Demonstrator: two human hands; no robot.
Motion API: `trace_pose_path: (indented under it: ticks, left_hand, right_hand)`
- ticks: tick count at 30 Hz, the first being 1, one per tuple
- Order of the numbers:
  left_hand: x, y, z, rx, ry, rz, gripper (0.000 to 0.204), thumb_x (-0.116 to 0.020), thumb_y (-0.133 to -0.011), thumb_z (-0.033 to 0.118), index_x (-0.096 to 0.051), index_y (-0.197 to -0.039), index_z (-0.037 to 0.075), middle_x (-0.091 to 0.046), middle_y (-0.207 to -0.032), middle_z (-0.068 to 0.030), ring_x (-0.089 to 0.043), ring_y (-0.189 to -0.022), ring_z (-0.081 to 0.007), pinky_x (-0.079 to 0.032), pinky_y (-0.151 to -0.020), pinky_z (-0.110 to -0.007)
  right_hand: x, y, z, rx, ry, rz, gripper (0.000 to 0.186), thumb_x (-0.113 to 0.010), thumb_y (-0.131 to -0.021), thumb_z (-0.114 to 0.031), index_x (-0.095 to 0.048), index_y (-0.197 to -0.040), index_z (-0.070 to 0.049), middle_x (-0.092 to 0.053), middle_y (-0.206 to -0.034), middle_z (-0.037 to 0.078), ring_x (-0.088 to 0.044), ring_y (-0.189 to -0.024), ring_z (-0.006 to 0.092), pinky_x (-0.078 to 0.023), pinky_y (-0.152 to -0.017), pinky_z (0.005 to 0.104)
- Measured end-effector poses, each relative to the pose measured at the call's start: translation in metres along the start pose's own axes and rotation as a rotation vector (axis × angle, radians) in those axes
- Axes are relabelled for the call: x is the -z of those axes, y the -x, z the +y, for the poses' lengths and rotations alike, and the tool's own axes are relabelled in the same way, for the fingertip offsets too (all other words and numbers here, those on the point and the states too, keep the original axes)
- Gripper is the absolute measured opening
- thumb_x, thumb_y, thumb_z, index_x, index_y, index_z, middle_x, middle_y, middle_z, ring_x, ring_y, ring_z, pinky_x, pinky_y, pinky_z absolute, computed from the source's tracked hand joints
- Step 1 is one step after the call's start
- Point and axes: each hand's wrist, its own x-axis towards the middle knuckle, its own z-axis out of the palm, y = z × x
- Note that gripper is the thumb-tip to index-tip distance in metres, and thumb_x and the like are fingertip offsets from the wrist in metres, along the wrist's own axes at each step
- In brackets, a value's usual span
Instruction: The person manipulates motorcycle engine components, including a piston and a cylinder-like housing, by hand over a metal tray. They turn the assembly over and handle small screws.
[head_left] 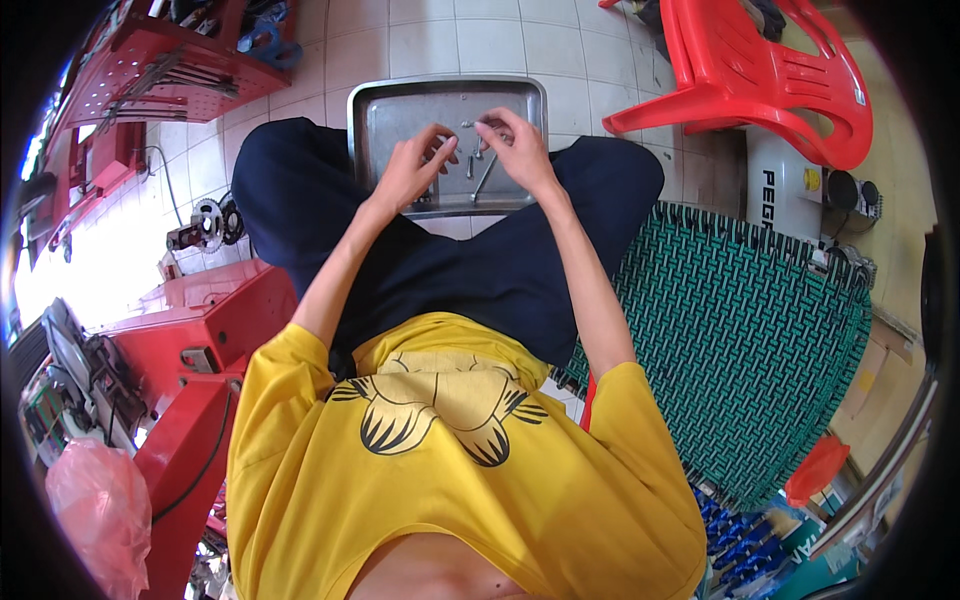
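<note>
Both my hands are raised over a rectangular metal tray (357, 135) between my knees. My left hand (412, 168) is on the tray's left side, fingers curled and thumb close to the forefinger; what they hold, if anything, is too small to make out. Beside it, a short gap away, my right hand (518, 152) pinches a small metal part (467, 125) at its fingertips, its kind unclear. Beneath the right hand a silver wrench (484, 182) lies slanted in the tray, with a small bolt-like piece (470, 168) to its left. Dark small parts by my left wrist are partly hidden.
A red plastic chair (745, 85) stands far right on the tiled floor (425, 48). A green woven seat (745, 340) is close at my right. At left are a red tool rack (180, 75), a chainring crankset (208, 225) and a red metal box (215, 310).
</note>
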Motion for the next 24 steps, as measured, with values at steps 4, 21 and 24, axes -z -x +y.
trace_pose_path:
  ticks: [4,21,24]
  left_hand:
    - [0.015,-0.029,-0.005,-0.153,-0.176,-0.079,0.026,-0.059,-0.103,0.027,-0.06,-0.106,0.001,-0.072,-0.082,-0.0135,-0.07,-0.066,-0.0237,-0.053,-0.062,-0.035]
    - [-0.01,-0.036,-0.036,-0.186,-0.252,0.119,0.025,-0.048,-0.107,0.026,-0.051,-0.113,0.002,-0.064,-0.087,-0.0221,-0.063,-0.073,-0.0384,-0.047,-0.067,-0.045]
    - [-0.014,-0.039,-0.039,-0.132,-0.29,0.152,0.023,-0.045,-0.107,0.026,-0.048,-0.109,0.003,-0.063,-0.088,-0.026,-0.06,-0.083,-0.0482,-0.045,-0.069,-0.053]
  right_hand:
    - [-0.005,-0.014,-0.004,0.008,0.021,-0.022,0.025,-0.066,-0.098,-0.018,-0.064,-0.109,0.004,-0.072,-0.09,0.011,-0.073,-0.08,0.0162,-0.053,-0.07,0.0286]
    - [-0.025,-0.039,0.016,0.073,-0.08,0.036,0.021,-0.069,-0.095,-0.014,-0.063,-0.103,0.004,-0.074,-0.088,0.014,-0.074,-0.073,0.0198,-0.057,-0.067,0.0309]
    - [-0.041,-0.038,0.025,0.065,-0.109,0.124,0.021,-0.069,-0.095,-0.014,-0.062,-0.103,0.005,-0.073,-0.087,0.014,-0.074,-0.072,0.0204,-0.057,-0.065,0.0308]
